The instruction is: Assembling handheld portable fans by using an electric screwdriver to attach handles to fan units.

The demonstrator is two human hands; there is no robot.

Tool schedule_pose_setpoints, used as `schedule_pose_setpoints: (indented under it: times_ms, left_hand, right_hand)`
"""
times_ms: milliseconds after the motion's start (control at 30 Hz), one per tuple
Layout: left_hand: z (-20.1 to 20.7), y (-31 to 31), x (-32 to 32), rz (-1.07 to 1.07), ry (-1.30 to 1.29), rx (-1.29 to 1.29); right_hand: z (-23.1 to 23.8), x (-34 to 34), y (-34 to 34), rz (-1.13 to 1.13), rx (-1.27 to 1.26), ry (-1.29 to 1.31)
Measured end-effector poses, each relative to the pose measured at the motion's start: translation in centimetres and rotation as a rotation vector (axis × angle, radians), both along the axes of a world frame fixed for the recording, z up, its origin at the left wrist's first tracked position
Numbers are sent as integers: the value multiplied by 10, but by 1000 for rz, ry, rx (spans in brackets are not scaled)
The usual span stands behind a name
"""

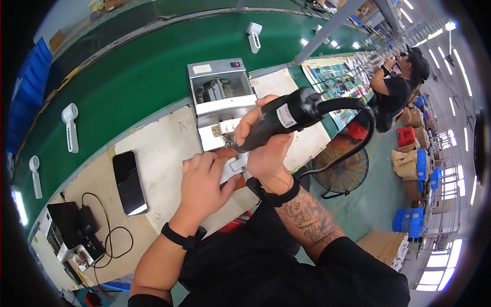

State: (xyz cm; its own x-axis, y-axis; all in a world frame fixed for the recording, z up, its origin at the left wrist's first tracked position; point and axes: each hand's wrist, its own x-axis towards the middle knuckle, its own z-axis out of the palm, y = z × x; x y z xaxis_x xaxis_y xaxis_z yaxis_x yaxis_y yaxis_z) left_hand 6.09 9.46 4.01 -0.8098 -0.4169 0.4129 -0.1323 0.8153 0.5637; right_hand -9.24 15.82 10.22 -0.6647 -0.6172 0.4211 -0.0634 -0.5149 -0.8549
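Observation:
My right hand (268, 156) is wrapped round a black electric screwdriver (281, 118), which slants down to the left. A thick black cable (365, 115) curves away from its rear end. Just below its tip, a small white plastic part (231, 170) is gripped by my left hand (200, 181), thumb on the near side. An orange-brown block (224, 153) lies under the part. My hands partly hide where tip and part meet. Beyond them stands a grey screw feeder (222, 106) with a heap of small screws in its open bin.
A black smartphone (129, 181) lies left on the bench. Farther left is a black-and-white device (66, 227) with a looped cord. White handheld housings (70, 128) rest on the green conveyor (153, 66). A floor fan (343, 166) and a person (399, 84) are to the right.

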Motion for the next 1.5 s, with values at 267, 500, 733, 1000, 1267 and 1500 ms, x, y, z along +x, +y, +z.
schedule_pose_setpoints:
  times_ms: [267,500,733,1000,1267,1500]
  left_hand:
    - [4,3,-5,9,17,-18]
    - [1,5,-7,2,0,28]
    - [2,4,-8,3,2,26]
    - [8,9,-8,-12,3,19]
    - [25,15,3,-70,-11,25]
    - [90,35,80,-69,-175,436]
  right_hand:
    - [8,3,41,0,-31,-88]
    - [-7,5,47,88,-88,-282]
    - [-27,12,45,109,-67,-254]
    - [-30,17,52,66,-24,-136]
    - [8,13,55,16,-17,-8]
    - [69,-34,127,-353,-135,294]
